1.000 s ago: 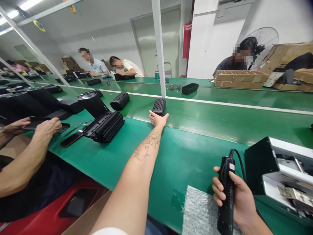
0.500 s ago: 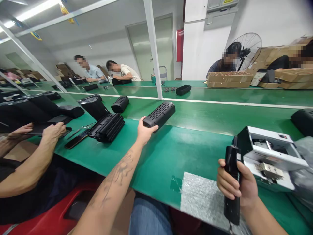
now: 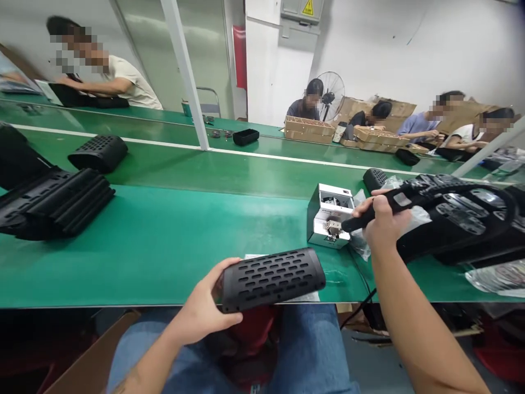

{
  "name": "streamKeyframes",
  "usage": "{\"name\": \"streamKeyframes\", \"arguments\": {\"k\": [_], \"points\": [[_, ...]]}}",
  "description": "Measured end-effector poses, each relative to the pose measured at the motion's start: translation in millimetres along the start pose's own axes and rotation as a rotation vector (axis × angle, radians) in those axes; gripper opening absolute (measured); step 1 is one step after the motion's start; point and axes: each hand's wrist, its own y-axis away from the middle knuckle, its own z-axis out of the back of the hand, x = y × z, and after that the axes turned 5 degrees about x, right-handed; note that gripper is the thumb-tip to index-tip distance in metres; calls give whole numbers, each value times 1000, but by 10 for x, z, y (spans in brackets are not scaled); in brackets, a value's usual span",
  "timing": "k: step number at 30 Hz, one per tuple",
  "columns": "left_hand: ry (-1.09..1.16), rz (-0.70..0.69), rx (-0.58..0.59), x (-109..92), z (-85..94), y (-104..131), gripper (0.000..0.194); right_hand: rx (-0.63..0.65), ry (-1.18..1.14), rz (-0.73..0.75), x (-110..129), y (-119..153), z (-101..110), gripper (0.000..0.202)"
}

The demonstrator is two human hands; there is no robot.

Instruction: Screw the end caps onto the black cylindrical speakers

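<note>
Black slotted casing (image 3: pixel 274 279), long axis left-right, slightly aslant; seemingly slots-up

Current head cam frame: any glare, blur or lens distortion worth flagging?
Head view: pale glare on the green table, though the slots in the black casing read clearly; head view: the white post leans, perhaps from wide-angle distortion or camera tilt; head view: fine detail on the black tool in the right hand is soft.
</note>
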Motion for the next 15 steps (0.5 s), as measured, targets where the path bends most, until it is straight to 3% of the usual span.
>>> {"name": "streamKeyframes", "arguments": {"k": [3,7,10,13,15], "points": [[-45,-49,102,-22,-11,-159,97,71,-13,-23,-185,-3,27,16],[-86,-114,132,22,58,-268,96,119,-35,-84,-252,73,46,17],[-187,-176,84,92,40,-251,98,117,-52,-134,-133,114,37,15],[-223,-233,28,197,-60,-228,113,122,-94,-131,119,165,81,14],[-204,-260,-10,270,-136,-230,119,259,-172,-110,340,239,160,18]]}}
